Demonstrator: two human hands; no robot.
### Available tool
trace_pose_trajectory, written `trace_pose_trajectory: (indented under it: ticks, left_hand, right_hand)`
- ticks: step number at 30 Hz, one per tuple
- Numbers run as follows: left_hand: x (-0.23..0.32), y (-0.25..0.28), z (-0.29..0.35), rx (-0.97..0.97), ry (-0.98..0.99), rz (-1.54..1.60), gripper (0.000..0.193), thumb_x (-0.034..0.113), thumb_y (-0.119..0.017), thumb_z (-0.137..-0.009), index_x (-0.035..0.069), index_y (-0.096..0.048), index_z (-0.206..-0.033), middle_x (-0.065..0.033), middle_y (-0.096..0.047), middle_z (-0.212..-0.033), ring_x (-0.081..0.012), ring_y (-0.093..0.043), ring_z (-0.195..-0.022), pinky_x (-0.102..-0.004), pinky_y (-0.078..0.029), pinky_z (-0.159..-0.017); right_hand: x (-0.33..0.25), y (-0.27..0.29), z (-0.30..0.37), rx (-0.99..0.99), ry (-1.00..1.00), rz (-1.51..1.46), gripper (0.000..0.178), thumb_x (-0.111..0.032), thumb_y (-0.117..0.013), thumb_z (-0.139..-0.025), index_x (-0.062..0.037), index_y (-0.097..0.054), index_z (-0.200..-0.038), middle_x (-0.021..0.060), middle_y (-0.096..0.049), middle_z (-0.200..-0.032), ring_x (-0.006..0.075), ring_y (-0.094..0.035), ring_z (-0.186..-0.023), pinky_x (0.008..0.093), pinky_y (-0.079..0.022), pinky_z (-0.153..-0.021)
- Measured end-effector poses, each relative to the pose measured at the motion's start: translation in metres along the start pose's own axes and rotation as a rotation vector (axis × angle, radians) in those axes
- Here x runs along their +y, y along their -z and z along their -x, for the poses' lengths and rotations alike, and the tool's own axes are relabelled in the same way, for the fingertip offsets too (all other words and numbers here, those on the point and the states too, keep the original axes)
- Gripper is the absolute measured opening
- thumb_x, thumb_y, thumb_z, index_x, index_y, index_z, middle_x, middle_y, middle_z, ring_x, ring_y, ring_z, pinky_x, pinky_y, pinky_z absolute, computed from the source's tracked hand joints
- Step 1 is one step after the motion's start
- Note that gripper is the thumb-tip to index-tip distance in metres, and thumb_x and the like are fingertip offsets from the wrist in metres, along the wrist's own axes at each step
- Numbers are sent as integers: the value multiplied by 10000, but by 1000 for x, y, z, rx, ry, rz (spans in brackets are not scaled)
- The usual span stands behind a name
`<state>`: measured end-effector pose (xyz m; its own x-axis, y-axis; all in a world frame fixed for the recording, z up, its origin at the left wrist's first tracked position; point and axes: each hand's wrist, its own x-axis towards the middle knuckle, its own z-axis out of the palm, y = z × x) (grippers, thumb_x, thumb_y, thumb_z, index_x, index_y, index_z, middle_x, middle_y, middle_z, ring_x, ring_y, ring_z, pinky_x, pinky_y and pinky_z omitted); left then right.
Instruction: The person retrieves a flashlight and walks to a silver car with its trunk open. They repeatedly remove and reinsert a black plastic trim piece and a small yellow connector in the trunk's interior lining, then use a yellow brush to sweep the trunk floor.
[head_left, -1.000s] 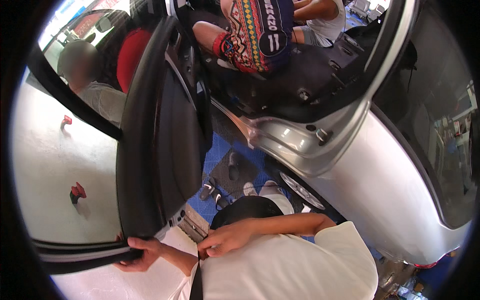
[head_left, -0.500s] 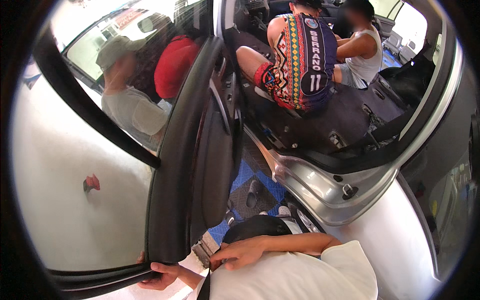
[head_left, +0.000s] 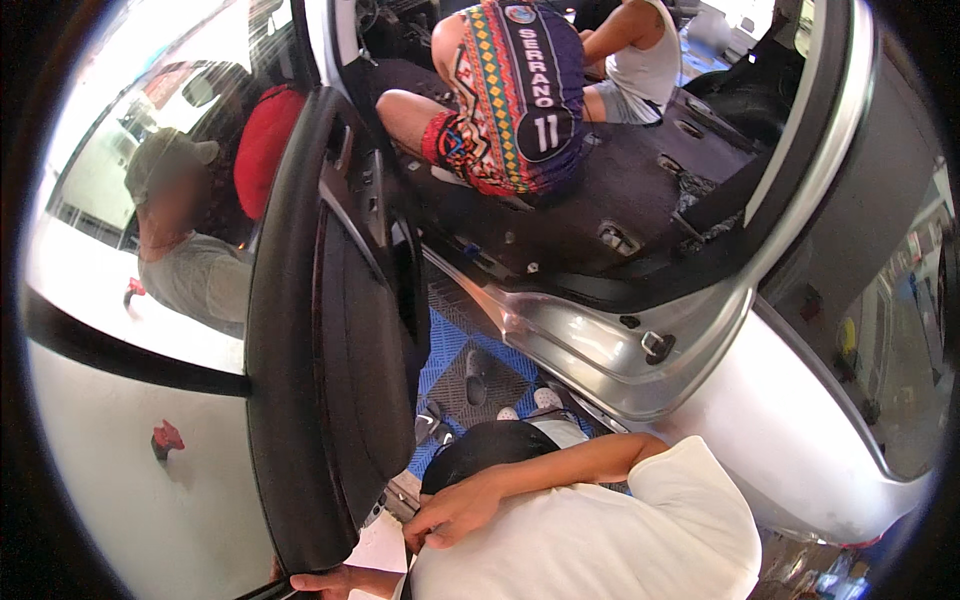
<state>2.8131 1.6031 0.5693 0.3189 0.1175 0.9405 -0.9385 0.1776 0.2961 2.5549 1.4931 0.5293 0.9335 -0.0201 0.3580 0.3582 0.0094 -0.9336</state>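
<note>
An open car door (head_left: 300, 330) with a black inner panel and tinted window stands at my left. My left hand (head_left: 335, 582) grips its near edge, the thumb on the inner side and the fingers mostly hidden behind the edge. My right hand (head_left: 455, 512) rests in front of my waist, against my cream shirt (head_left: 590, 545), near the black garment at my lap. Its fingers are curled inward, and whatever they hold, if anything, is hidden.
One person in a patterned jersey (head_left: 530, 100) sits on the stripped car floor (head_left: 570, 215); another in a white top (head_left: 640, 50) is beside. A person in a grey cap (head_left: 165, 160) shows through the window. A metallic door sill (head_left: 600, 345) borders blue and black floor mats (head_left: 450, 320).
My view has shifted, so the door, car interior and people sit farther left and higher in the picture. My left hand stays on the door edge, and my right hand remains at my waist.
</note>
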Motion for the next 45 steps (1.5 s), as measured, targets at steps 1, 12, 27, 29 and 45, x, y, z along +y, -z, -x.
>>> trace_pose_trajectory:
  ticks: [1, 12, 27, 29, 45]
  left_hand:
    - [-1, -3, 1, 35, -45, 0, 733, 232, -825, -917, -65, -440, -1466, -224, -559, -1432, -283, -570, -1264, -457, -477, -1048]
    - [2, -3, 3, 58, -44, -59, 722, 233, -835, -911, -88, -467, -1442, -222, -586, -1375, -300, -568, -1237, -472, -470, -1020]
    - [30, -32, 1, -54, 54, 127, 713, 201, -826, -896, -65, -422, -1421, -239, -559, -1375, -348, -577, -1208, -473, -493, -1020]
    - [38, -42, 6, -80, 48, 215, 646, 189, -809, -903, -64, -445, -1372, -234, -577, -1321, -342, -592, -1161, -463, -506, -992]
    - [324, 33, 13, -654, 331, 1361, 108, 49, -643, -936, -29, -593, -992, -153, -672, -839, -269, -667, -783, -384, -543, -786]
  right_hand:
    - [2, 1, -4, -23, -16, 11, 622, -576, -370, -1092, 2, -594, -1137, 181, -665, -1029, 331, -621, -993, 442, -465, -887]
    - [-5, -2, 1, 88, -147, 33, 594, -589, -575, -1009, -33, -696, -1179, 139, -720, -1128, 290, -660, -1073, 434, -509, -886]
    - [-39, -63, 30, 789, 4, 384, 300, -315, -758, -919, -29, -701, -990, 105, -723, -904, 258, -711, -847, 396, -535, -757]
    - [-47, -83, 41, 887, 23, 509, 295, -299, -768, -902, -20, -698, -968, 121, -717, -889, 280, -710, -837, 406, -540, -756]
    - [-175, -466, 203, 1757, -224, 1133, 353, -227, -840, -817, -40, -726, -1093, 136, -751, -1050, 331, -713, -949, 427, -545, -822]
